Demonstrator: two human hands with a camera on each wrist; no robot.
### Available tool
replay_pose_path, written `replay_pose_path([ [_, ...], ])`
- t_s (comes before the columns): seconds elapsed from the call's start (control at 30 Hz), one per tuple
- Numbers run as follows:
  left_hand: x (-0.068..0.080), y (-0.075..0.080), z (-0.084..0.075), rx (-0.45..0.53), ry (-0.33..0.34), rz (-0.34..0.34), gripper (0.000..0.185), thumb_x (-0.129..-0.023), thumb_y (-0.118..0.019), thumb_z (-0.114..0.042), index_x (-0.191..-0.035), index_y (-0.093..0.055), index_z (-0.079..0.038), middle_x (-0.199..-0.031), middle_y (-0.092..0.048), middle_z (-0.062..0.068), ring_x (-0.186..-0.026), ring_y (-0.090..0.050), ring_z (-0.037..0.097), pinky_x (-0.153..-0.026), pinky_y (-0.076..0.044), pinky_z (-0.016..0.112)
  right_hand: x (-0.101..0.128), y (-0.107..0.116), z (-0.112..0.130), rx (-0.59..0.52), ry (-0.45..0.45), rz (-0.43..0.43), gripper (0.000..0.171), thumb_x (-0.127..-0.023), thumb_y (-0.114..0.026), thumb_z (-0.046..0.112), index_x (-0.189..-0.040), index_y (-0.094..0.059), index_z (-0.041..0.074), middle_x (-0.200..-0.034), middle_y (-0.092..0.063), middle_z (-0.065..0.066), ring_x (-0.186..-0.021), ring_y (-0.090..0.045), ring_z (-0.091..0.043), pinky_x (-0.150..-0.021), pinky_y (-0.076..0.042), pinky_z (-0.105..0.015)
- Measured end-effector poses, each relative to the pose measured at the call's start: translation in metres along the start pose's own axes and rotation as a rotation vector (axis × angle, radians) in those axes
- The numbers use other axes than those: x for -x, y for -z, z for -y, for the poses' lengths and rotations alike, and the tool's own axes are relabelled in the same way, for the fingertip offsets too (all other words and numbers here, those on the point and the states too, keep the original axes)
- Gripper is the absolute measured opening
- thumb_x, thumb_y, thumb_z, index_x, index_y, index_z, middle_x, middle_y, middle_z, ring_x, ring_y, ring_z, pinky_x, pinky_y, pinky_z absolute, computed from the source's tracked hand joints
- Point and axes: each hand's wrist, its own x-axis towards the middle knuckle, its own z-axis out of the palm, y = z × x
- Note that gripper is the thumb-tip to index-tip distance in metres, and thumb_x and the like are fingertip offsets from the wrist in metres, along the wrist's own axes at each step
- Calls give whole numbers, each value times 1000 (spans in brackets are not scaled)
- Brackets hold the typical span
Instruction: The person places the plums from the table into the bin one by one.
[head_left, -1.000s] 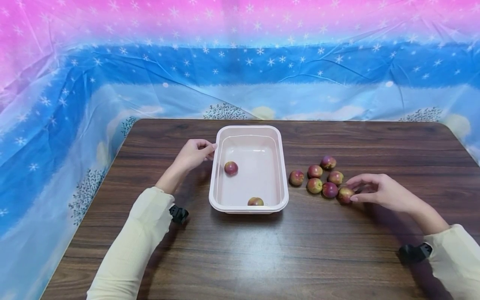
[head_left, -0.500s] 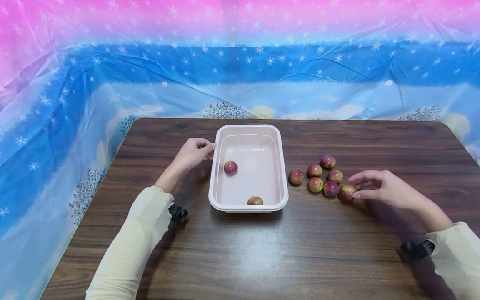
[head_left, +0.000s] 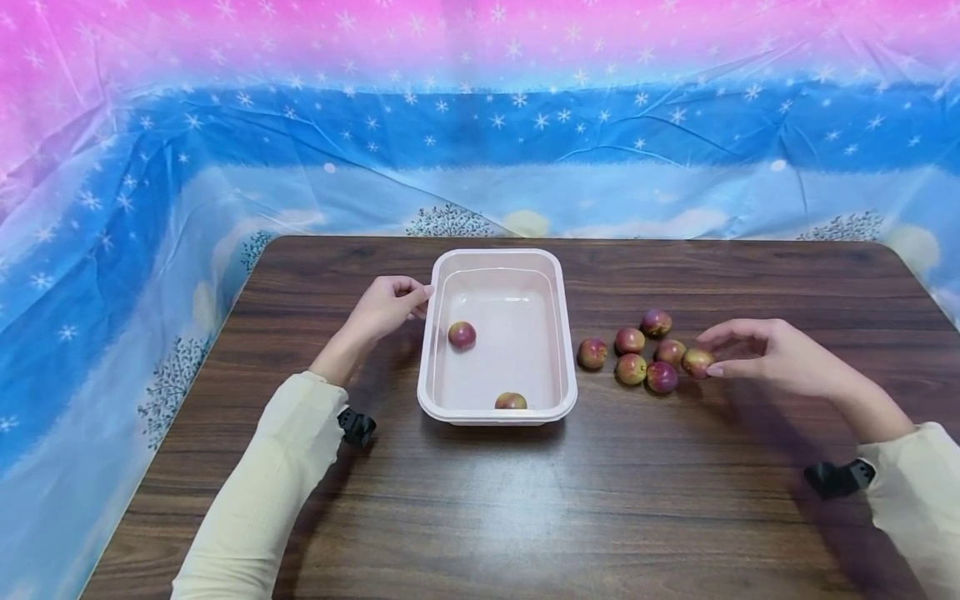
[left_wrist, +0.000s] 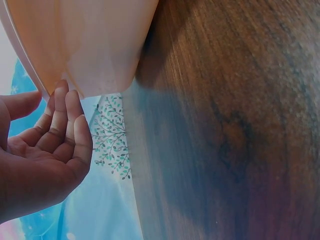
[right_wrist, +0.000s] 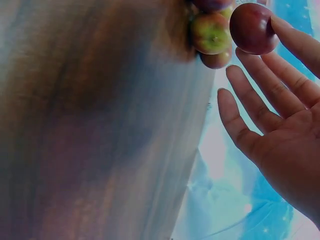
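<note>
Since a second ago, the right hand [head_left: 765,357] has risen from the tabletop with one fruit [head_left: 697,362] pinched between thumb and fingertips; that fruit earlier lay at the right end of the cluster and now sits off the wood, just right of the remaining pieces. The right wrist view confirms the pinch: the red fruit [right_wrist: 251,28] is held at the tips of the fingers [right_wrist: 260,100], which are otherwise fairly straight.

Loose fruits [head_left: 632,368] remaining on the table [head_left: 600,500] number five, grouped close together between the pink tub [head_left: 570,392] and the right hand, some touching one another.

Left hand [head_left: 386,307] is unchanged in position. It rests at the left rim of the tub, fingers curled, with the fingertips against the rim's outer edge. The left wrist view shows the fingers [left_wrist: 60,120] bent loosely below the tub's wall [left_wrist: 90,45]; whether they actually clamp the rim cannot be told from either view.

Tub stands upright at the table's centre, toward the far side. Two fruits lie inside it: one [head_left: 461,334] near the left wall, one [head_left: 511,402] against the near wall.

Both forearms wear cream sleeves [head_left: 255,500], each with a black wrist-mounted device [head_left: 357,427]. A blue and pink starred cloth [head_left: 480,125] hangs behind and beside the table.
</note>
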Motion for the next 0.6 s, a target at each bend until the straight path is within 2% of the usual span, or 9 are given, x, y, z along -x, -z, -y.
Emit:
replay_pose_path([
  [0.17, 0, 0, 0, 1, -3, 0, 31, -95, -49, -23, -99, -60, 5, -90, -61, 18, -90, -58, 33, -82, -47, 43, -6, 7, 6, 4, 24, -28, 34, -81, -70, 14, -112, -61, 5, -97, -66, -6, -81, -62, -8, -62, -49, -23],
  [0.43, -1, -1, 1, 6, 3, 1, 31, -95, -50, -23, -99, -60, 5, -90, -61, 19, -90, -58, 35, -82, -47, 43, -14, 15, 19, 8, -28, -93, 32, -79, -71, 10, -110, -63, 8, -97, -66, -3, -78, -62, -9, -61, -47, -23],
  [0.6, -1, -1, 1, 6, 5, 0, 31, -95, -50, -23, -99, -60, 5, -90, -61, 19, -90, -58, 36, -82, -47, 43, -22, 19, 24, 6, -23, -89, 32, -79, -72, 12, -110, -63, 11, -98, -66, -2, -79, -62, -10, -63, -47, -22],
])
